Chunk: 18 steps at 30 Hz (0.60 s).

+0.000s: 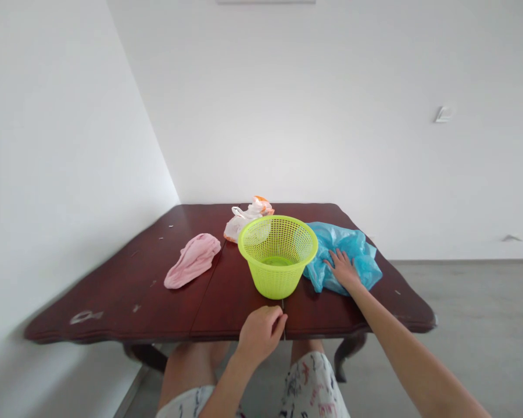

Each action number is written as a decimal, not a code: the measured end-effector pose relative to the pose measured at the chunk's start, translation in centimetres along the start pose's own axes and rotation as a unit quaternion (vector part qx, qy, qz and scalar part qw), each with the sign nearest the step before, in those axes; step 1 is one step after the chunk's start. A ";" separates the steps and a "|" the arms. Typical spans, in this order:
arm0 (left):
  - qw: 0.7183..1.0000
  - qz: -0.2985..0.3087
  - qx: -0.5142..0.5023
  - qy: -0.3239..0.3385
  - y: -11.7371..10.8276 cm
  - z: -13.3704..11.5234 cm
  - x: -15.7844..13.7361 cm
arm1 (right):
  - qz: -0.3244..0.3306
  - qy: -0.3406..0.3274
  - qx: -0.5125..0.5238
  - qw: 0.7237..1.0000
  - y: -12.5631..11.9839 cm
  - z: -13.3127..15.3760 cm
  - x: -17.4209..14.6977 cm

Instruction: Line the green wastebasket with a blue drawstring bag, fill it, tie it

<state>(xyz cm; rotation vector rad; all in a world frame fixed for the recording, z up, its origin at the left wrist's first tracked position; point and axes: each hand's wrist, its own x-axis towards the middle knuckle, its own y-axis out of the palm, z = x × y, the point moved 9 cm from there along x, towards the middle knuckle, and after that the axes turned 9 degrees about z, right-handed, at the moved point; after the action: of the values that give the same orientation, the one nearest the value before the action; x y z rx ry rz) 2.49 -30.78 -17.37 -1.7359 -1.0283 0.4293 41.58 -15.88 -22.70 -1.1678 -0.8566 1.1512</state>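
Observation:
My right hand (pixel 342 270) lies with its fingers spread on a crumpled blue plastic bag (pixel 364 264), pressing on it without gripping. At the table's near edge rests my left hand (pixel 261 330), its fingers curled in and nothing visible in them. Just beyond that hand, and apart from it, stands a lime-green plastic basket (pixel 275 283) with a perforated wall. The part of its inside that I can see holds nothing. The blue bag lies against or just behind the basket's right side; I cannot tell whether they touch.
A pink cloth (pixel 194 260) lies bunched up left of the basket. Behind the basket is a crumpled white plastic bag (pixel 243 222) with orange parts. The dark red wooden table (pixel 126 278) has seams across its top. White walls stand behind and to the left.

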 end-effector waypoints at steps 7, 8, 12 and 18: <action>0.998 0.026 -0.058 -0.010 -0.4 0.3 0.0 | 0.002 0.001 0.008 1.000 -0.2 -0.1 0.0; 0.997 0.032 -0.070 -0.009 -0.5 0.3 0.0 | 0.002 0.000 0.010 1.000 -0.2 -0.1 0.0; 0.994 0.055 -0.097 -0.005 -0.4 0.5 0.1 | 0.004 -0.007 0.018 1.000 0.1 -0.2 0.2; 0.993 0.067 -0.101 -0.003 -0.5 0.3 0.4 | -0.019 -0.022 0.039 0.999 -0.2 0.1 -0.2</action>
<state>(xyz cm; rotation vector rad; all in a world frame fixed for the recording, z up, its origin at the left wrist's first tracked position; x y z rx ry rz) 2.28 -30.23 -16.97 -1.9938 -0.9896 0.4269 41.47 -16.03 -22.49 -1.0610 -0.8578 1.1724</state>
